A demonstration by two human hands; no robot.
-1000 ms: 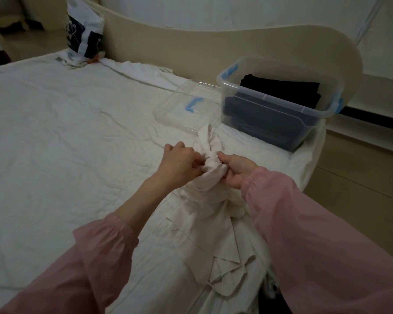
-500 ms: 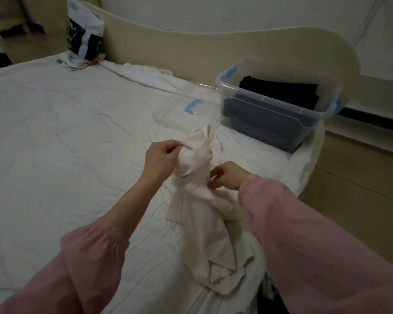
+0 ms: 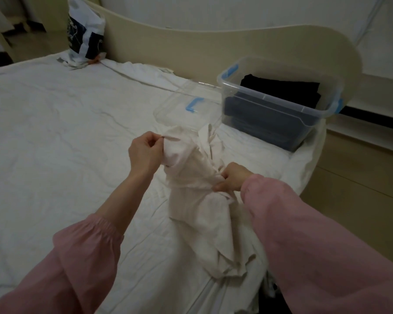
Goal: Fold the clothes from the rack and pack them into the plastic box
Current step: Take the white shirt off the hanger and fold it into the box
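A crumpled cream garment hangs bunched over the bed's near right part. My left hand pinches its upper edge and holds it up. Lower and to the right, my right hand grips a fold of the same cloth. The clear plastic box with blue latches stands at the bed's far right corner, with dark folded clothes inside. Its clear lid lies flat on the bed just left of the box.
The white sheet covers the bed to the left. A curved beige headboard runs behind the box. A black-and-white printed bag leans at the far left corner. Wooden floor lies beyond the bed's right edge.
My hands, close together on the bunched cloth a second ago, have drawn apart: the left rose and moved left with the upper edge, the right slid down to a lower fold.
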